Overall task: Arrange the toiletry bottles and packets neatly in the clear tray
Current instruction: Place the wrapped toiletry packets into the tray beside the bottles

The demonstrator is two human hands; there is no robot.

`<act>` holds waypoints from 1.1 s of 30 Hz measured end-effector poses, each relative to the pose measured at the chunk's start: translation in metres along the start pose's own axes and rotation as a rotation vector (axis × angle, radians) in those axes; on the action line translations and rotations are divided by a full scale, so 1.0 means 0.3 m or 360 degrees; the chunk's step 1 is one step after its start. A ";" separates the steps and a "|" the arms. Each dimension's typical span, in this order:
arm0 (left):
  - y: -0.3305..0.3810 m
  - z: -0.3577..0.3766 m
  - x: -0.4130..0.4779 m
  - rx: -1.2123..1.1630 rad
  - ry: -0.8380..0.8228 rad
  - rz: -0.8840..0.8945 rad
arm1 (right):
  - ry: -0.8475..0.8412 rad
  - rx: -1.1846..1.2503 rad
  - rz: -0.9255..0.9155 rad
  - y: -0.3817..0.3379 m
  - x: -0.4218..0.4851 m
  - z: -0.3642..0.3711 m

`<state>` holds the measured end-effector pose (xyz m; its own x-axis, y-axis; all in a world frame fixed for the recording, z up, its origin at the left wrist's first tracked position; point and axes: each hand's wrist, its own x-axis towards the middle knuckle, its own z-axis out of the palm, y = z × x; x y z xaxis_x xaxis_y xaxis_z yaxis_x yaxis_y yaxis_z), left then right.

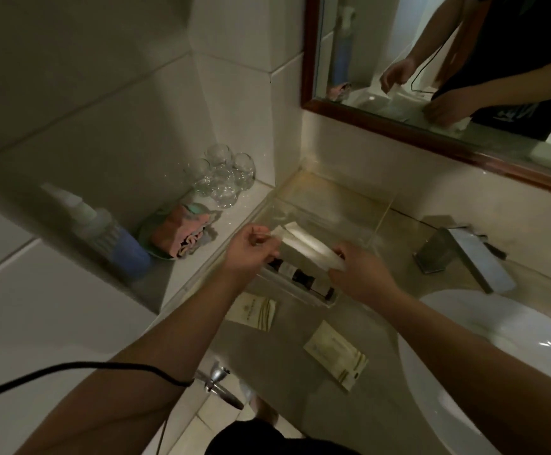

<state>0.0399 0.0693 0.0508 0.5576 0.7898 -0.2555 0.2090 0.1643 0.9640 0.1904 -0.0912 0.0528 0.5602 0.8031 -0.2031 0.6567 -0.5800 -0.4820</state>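
Clear tray (384, 205) sits at countertop (267, 372) back edge w/ dark bottles (295, 274) along its near wall. Left hand (251, 251) & right hand (359, 274) pinch opposite ends of pale packet (303, 243) over tray. Two packets (336, 354) lie near counter's front edge.

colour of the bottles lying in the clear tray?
Dark brown bottles with pale labels, head view.

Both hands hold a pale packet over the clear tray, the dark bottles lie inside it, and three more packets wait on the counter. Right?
Not quite: the head view shows two packets on the counter, not three. Both hands hold the pale packet over the clear tray, dark bottles inside.
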 end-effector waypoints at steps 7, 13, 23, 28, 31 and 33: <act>-0.054 -0.059 0.123 0.0768 -0.0043 0.0176 | -0.0167 -0.0166 0.0124 -0.043 0.174 0.066; -0.142 -0.056 0.164 0.1434 -0.0393 0.0555 | -0.0282 -0.0254 0.0160 -0.054 0.256 0.125; -0.214 0.005 0.108 0.1912 -0.0746 0.0782 | -0.0582 0.0030 0.0320 -0.021 0.272 0.112; -0.209 0.002 0.095 0.1999 -0.0718 0.0744 | -0.0605 0.0075 0.0368 0.000 0.276 0.087; -0.211 0.005 0.096 0.1951 -0.0675 0.0730 | -0.0629 0.0016 0.0402 0.003 0.284 0.070; -0.207 0.007 0.098 0.1848 -0.0584 0.0684 | -0.0681 -0.0019 0.0412 0.003 0.289 0.067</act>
<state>0.0451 0.0812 -0.0168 0.9020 0.4128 -0.1261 0.4276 -0.8141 0.3929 0.2294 -0.0192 0.0176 0.4498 0.6152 -0.6474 0.5308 -0.7671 -0.3602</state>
